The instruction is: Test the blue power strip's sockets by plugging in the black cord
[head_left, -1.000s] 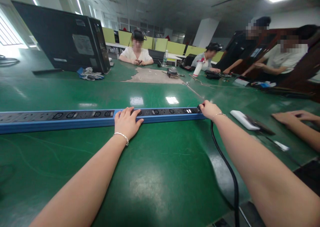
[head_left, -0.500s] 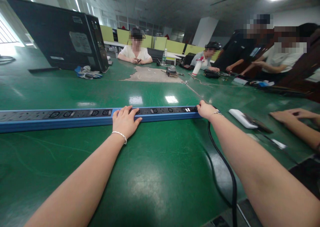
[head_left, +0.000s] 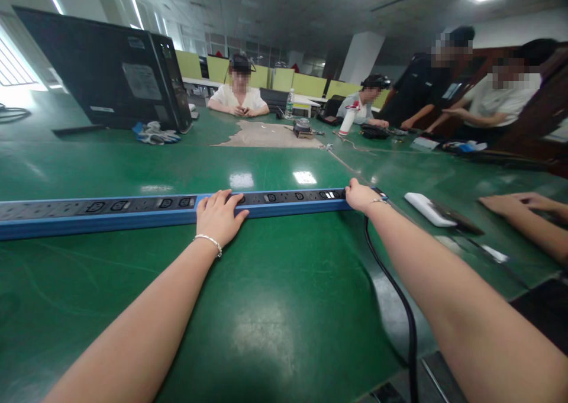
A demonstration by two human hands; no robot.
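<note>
A long blue power strip [head_left: 293,210] with a black face of several sockets lies across the green table and runs out of view at the left. Over its middle, my left hand [head_left: 219,213] is laid with fingers across the top and thumb at the near side. My right hand [head_left: 361,196] is closed at the strip's right end; its fingertips are partly hidden. A thick black cord [head_left: 402,299] comes out beneath that hand and hangs over the near table edge.
A black computer case [head_left: 102,71] stands at the back left, with gloves [head_left: 155,134] beside it. To the right lie a white box-like item [head_left: 428,209] and another person's hands [head_left: 510,205]. Several people are around the table. A bottle [head_left: 290,103] stands at the far side.
Hands and strip appear slightly further left in the picture, and the view has shifted a little. Both hands keep their places on the strip.
</note>
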